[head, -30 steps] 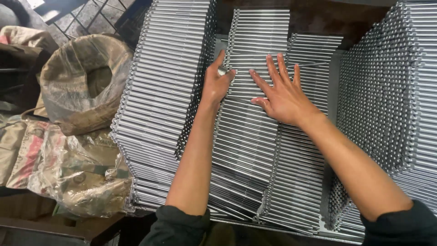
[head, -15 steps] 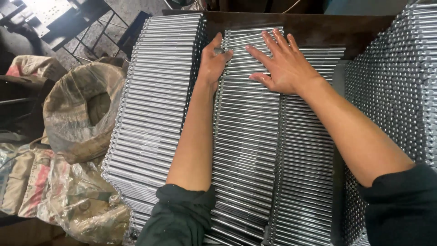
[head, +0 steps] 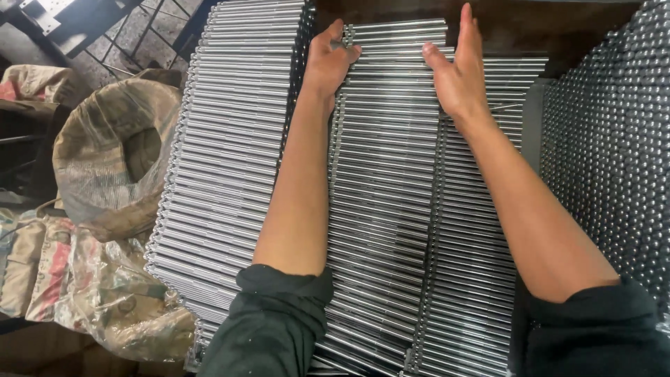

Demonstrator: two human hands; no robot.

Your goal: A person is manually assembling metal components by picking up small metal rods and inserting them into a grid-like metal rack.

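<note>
Both hands — left hand [head: 328, 59], right hand [head: 457, 77] — rest open-palmed on stacked steel rods [head: 384, 181]; brown sacks [head: 112, 157] lie left.

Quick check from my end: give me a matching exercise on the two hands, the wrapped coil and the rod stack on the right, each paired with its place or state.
Things:
1. left hand
2. right hand
3. round coil wrapped in brown plastic
4. stack of shiny steel rods seen end-on

Places or states:
A. far right of the view, round rod tips facing out
B. fingers stretched out flat over the middle row of rods
C. left of the rod rows, hollow in its middle
D. curled over the far left end of the middle row

Pairs: 1-D, 2-B, 3-C, 4-A
</note>
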